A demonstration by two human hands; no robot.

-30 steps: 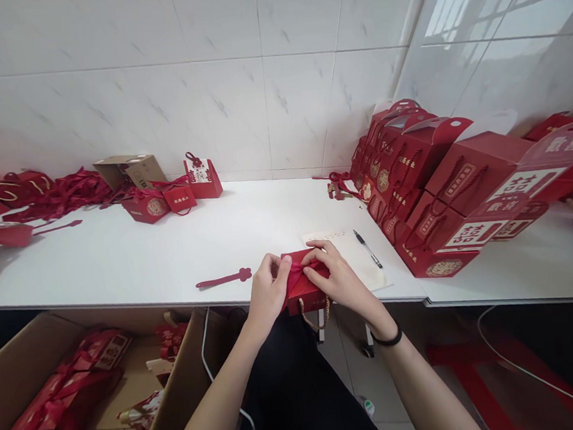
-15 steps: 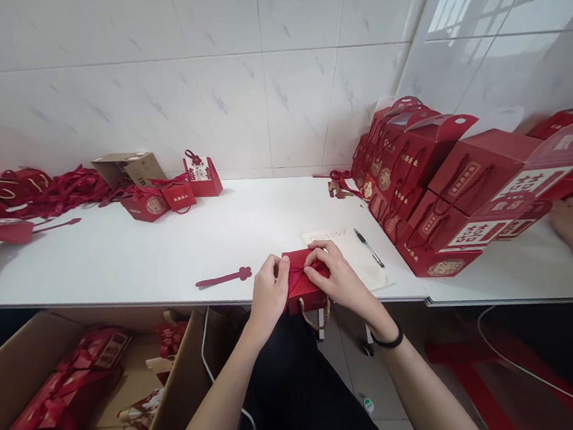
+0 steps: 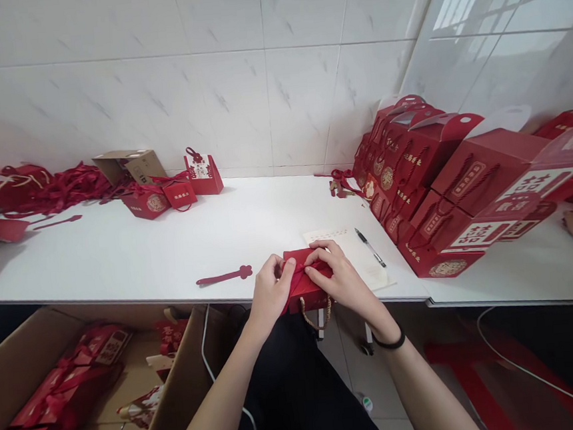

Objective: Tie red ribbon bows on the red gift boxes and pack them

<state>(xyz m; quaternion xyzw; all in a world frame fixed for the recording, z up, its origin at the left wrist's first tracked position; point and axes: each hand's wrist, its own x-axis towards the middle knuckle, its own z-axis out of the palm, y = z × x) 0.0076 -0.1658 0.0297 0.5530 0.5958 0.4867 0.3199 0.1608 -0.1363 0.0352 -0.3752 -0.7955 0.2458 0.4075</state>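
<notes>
Seen from the head camera, a person's two hands work a ribbon (image 3: 298,278) across the top of a small red box (image 3: 310,300) at the near edge of a white desk (image 3: 247,228). The left hand (image 3: 269,289) pinches the ribbon between thumb and forefinger at the box's left side; the right hand (image 3: 340,274) has its thumb and forefinger drawn together over the ribbon near the middle, though exactly what they grip is hidden. A rope handle (image 3: 319,327) hangs from the near end. Good work here would likely mean equal pull from both sides, the crossing kept centered and the satin flat, with light pressure so the card walls do not buckle. The handle is best left free of the ribbon. A red strap (image 3: 224,276) lies to the left; a pen (image 3: 370,247) rests on paper (image 3: 372,276) to the right.
</notes>
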